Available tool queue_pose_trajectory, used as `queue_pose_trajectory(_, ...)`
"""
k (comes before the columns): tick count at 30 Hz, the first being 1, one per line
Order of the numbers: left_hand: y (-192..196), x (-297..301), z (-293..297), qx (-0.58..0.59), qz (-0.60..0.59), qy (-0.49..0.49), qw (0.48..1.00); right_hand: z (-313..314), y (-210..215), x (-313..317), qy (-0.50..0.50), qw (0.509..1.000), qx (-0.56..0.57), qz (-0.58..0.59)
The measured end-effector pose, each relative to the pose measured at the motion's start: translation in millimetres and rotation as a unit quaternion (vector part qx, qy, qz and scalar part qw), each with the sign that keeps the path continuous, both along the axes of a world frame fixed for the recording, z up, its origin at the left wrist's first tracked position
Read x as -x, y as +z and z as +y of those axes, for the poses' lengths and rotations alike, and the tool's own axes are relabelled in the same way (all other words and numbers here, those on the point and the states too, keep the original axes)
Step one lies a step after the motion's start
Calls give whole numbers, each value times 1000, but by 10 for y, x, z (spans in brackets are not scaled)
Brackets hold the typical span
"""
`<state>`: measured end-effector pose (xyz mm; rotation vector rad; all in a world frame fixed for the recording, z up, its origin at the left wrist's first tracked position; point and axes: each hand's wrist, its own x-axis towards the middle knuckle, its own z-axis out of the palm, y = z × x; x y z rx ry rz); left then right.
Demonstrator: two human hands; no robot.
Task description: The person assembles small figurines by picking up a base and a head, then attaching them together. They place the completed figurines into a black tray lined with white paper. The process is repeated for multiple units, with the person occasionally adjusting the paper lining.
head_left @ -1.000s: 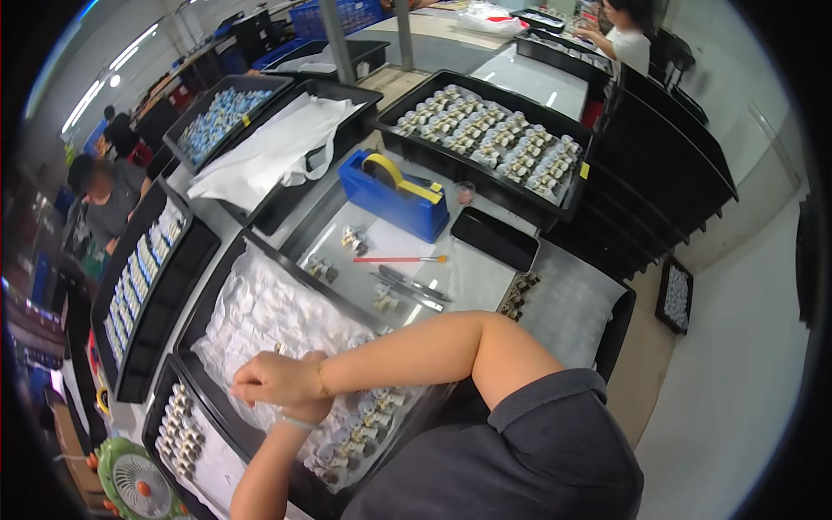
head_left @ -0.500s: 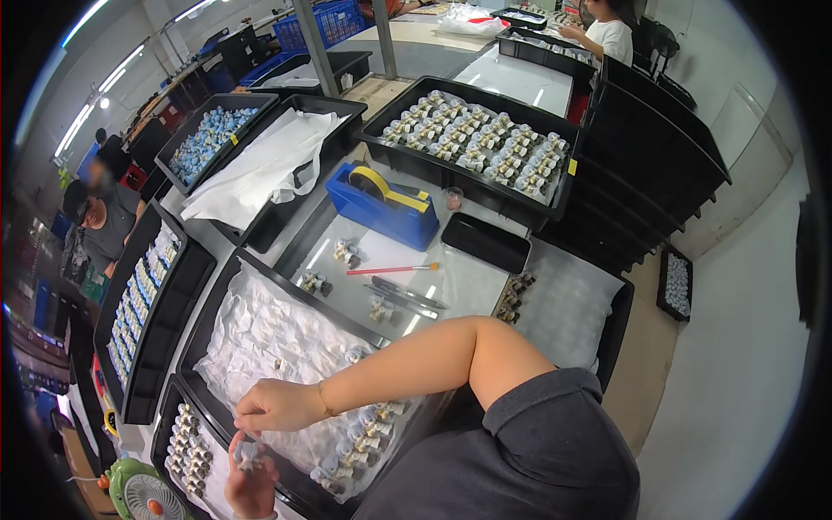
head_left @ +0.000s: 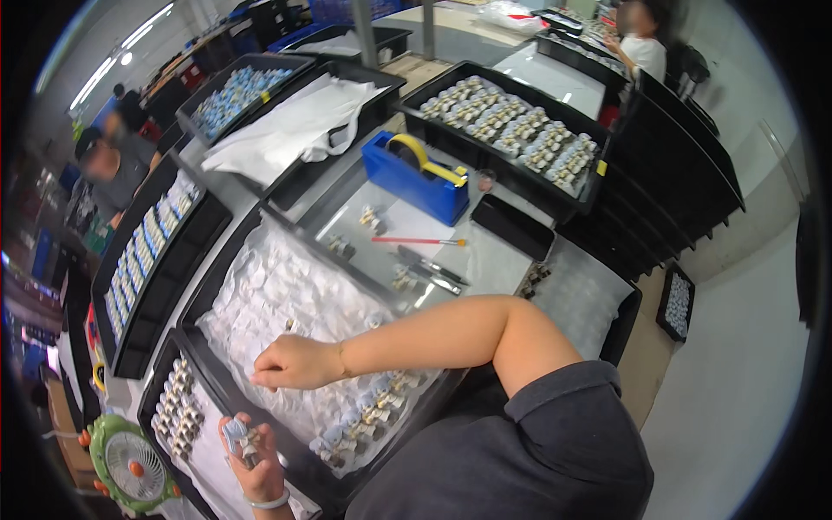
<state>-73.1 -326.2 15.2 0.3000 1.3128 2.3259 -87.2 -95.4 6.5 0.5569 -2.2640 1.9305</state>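
Observation:
My right hand (head_left: 295, 362) reaches across from the right and rests, fingers curled down, on a layer of small clear bags (head_left: 277, 286) that fills a black tray (head_left: 227, 260). Small metal parts in bags (head_left: 368, 420) lie along the tray's near edge. My left hand (head_left: 253, 458), with a white band on its wrist, is below it and shut on a small bagged metal part (head_left: 240, 436). It hovers beside another black tray holding rows of metal parts (head_left: 178, 407).
A blue tape dispenser (head_left: 416, 173), a red pen (head_left: 420, 242) and metal tools (head_left: 433, 270) lie on a grey tray behind. More black trays of parts (head_left: 511, 130) surround it. A green fan (head_left: 130, 459) stands at lower left. People work at left (head_left: 113, 165) and top right (head_left: 641, 39).
My hands were together over the bag tray; my left hand has dropped toward me with a small bagged part. My right hand stays on the bags.

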Motion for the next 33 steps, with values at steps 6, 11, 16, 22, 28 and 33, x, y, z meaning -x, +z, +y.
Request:
queue_pose_trajectory(6, -43, -20, -43, 35, 48, -1, 998, -97, -63, -19, 22, 997, 56, -44)
queue_pose_trajectory(11, -16, 48, 10, 49, 144, -60, 987, 24, 213, -119, 41, 993, -43, -98)
queue_pose_trajectory(16, 1, 76, -7, 149, 208, -36, 966, 13, 211, -87, 59, 991, -15, -121)
queue_pose_trajectory(22, 91, 77, 14, 412, 410, 33, 813, 37, 194, -69, 65, 990, -36, -120)
queue_pose_trajectory(28, 134, 64, 6, 539, 475, 52, 694, 9, 195, -85, 62, 992, -36, -100)
queue_pose_trajectory(33, 89, 55, -11, 536, 479, 58, 693, 9, 168, -83, 65, 991, -30, -117)
